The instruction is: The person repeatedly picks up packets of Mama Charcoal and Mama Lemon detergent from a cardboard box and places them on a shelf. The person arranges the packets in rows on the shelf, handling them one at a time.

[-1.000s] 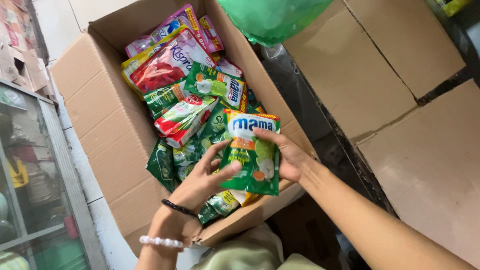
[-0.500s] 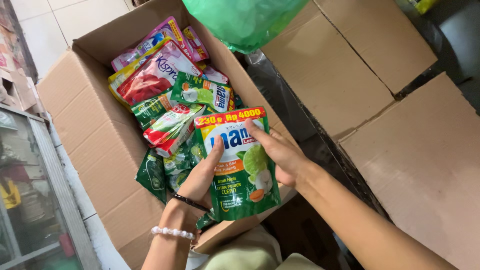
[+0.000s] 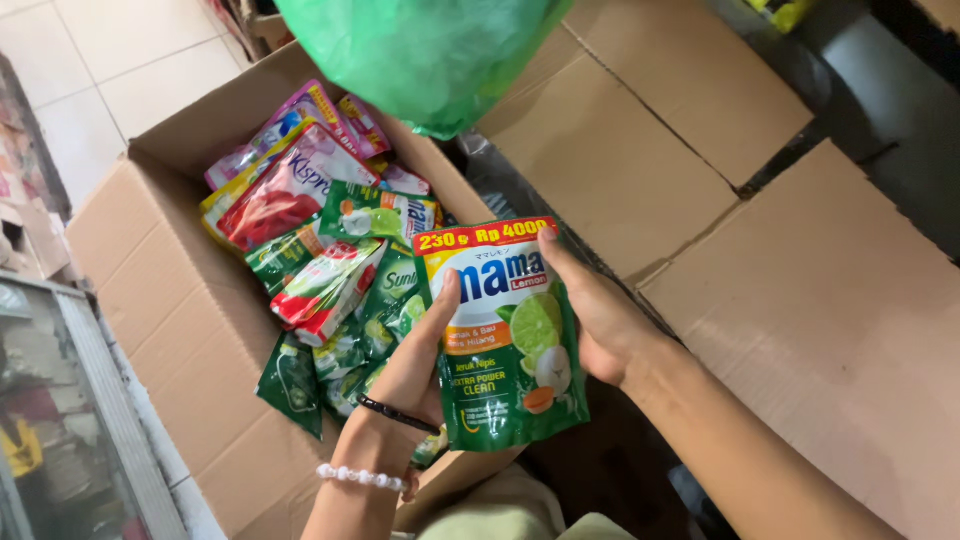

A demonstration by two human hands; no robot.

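two hands hold one green refill pouch (image 3: 508, 345) above one open cardboard box (image 3: 150, 270): left hand (image 3: 415, 360) and right hand (image 3: 600, 315) fingers grip its edges; beyond, roughly a dozen sachets (image 3: 330, 250), one green bag (image 3: 425, 55).

The left hand (image 3: 415, 365) has a thin black band and a white bead bracelet (image 3: 362, 478) on its wrist; both arms are bare.
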